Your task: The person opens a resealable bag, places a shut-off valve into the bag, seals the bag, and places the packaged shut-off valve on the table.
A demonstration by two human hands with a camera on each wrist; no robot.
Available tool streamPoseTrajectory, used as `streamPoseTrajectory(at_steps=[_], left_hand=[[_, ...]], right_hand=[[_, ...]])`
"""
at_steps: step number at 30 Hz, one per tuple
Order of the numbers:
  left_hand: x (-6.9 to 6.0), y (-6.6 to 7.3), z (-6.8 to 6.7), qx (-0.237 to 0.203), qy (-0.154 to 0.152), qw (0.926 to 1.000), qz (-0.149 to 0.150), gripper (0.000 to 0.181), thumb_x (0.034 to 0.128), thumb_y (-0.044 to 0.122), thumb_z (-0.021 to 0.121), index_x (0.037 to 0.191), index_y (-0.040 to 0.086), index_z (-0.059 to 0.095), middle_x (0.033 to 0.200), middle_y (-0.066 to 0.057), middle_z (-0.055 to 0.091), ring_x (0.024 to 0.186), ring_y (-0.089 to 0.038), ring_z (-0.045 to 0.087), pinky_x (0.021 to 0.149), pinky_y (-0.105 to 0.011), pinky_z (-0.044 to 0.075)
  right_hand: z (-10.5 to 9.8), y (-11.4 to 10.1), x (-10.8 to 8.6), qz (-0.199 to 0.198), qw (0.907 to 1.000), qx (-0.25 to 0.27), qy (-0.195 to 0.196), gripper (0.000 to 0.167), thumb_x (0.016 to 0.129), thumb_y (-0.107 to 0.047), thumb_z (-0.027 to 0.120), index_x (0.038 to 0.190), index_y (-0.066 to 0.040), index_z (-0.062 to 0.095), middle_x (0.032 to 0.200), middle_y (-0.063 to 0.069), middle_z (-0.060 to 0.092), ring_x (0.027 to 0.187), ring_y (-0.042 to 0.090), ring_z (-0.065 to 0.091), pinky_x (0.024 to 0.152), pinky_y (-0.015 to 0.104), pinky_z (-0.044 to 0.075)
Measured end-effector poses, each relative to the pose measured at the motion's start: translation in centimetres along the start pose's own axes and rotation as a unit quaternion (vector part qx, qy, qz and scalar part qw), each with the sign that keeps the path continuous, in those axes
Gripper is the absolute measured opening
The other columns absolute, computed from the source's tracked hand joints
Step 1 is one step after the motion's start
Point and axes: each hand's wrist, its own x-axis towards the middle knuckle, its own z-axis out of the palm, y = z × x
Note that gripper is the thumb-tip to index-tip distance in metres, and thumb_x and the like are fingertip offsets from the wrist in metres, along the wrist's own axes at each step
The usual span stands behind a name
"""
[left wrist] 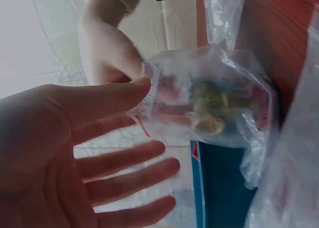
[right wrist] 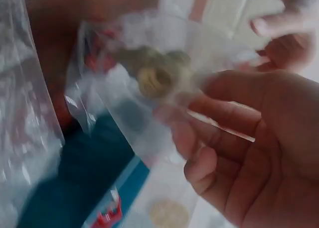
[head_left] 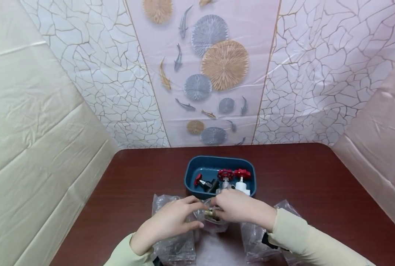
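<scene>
A clear zip bag (left wrist: 174, 63) is held up between my hands, with a brass valve (right wrist: 155, 82) inside it. Red shows at the far end of the valve through the plastic. My left hand (head_left: 174, 218) pinches the bag's mouth between thumb and index finger, its other fingers spread. Fingers of my right hand (head_left: 237, 205) reach into the bag and grip the brass valve; blur hides their exact contact. Just behind the hands stands a blue tray (head_left: 187, 177) with several valves, among them a black valve (head_left: 214, 184) and a white valve (head_left: 242, 186) with red handwheels.
Stacks of clear plastic bags lie on both sides, a left stack (head_left: 175, 247) and a right stack (head_left: 255, 244). The dark red table (head_left: 141, 173) meets a patterned cloth backdrop (head_left: 214, 107). Cloth panels rise at left and right.
</scene>
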Motion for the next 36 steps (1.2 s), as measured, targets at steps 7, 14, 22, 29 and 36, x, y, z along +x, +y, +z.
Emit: streamPoseTrajectory(at_steps=[7, 14, 22, 29, 36], left_hand=[[-0.8, -0.3, 1.3, 0.043, 0.04, 0.998, 0.024, 0.012, 0.0935, 0.026, 0.074, 0.105, 0.023, 0.075, 0.096, 0.012, 0.063, 0.071, 0.001, 0.058, 0.061, -0.017, 0.046], [-1.0, -0.7, 1.9, 0.043, 0.087, 0.9935, 0.059, 0.004, 0.0924, 0.019, 0.075, 0.095, 0.022, 0.073, 0.092, 0.015, 0.062, 0.072, 0.001, 0.06, 0.062, -0.014, 0.045], [-0.8, -1.1, 1.9, 0.033, 0.095, 0.9919, 0.077, 0.005, 0.0928, 0.015, 0.074, 0.093, 0.02, 0.072, 0.09, 0.013, 0.062, 0.075, 0.003, 0.059, 0.065, -0.012, 0.045], [-0.8, -1.5, 1.6, 0.023, 0.145, 0.9823, 0.117, 0.018, 0.0884, 0.004, 0.075, 0.091, 0.019, 0.065, 0.086, 0.013, 0.062, 0.076, 0.004, 0.057, 0.067, -0.012, 0.046], [-0.9, -1.4, 0.7, -0.015, 0.134, 0.9856, 0.102, 0.02, 0.0913, 0.004, 0.073, 0.104, 0.015, 0.062, 0.09, 0.01, 0.068, 0.083, 0.005, 0.063, 0.071, -0.017, 0.052]], right_hand=[[-0.7, 2.1, -2.5, -0.06, 0.9975, 0.023, -0.028, 0.026, 0.102, -0.04, 0.058, 0.107, -0.022, 0.076, 0.072, -0.02, 0.057, 0.061, -0.001, 0.047, 0.06, 0.02, 0.043], [0.5, 3.9, -4.4, -0.096, 0.9918, -0.068, 0.051, 0.019, 0.095, -0.039, 0.07, 0.107, -0.026, 0.076, 0.102, -0.011, 0.057, 0.088, 0.004, 0.051, 0.071, 0.024, 0.048], [1.5, 5.1, -4.3, -0.119, 0.9839, -0.088, 0.099, 0.003, 0.094, -0.02, 0.073, 0.094, -0.023, 0.075, 0.108, -0.006, 0.066, 0.1, 0.012, 0.062, 0.081, 0.03, 0.053], [1.0, 5.0, -4.6, -0.13, 0.9815, -0.093, 0.105, 0.004, 0.092, -0.016, 0.075, 0.095, -0.019, 0.075, 0.093, -0.013, 0.068, 0.091, 0.006, 0.062, 0.077, 0.025, 0.053], [-0.3, 4.3, -5.5, -0.155, 0.9713, -0.107, 0.146, 0.005, 0.089, -0.015, 0.077, 0.092, -0.018, 0.075, 0.088, -0.013, 0.068, 0.085, 0.005, 0.061, 0.073, 0.023, 0.052]])
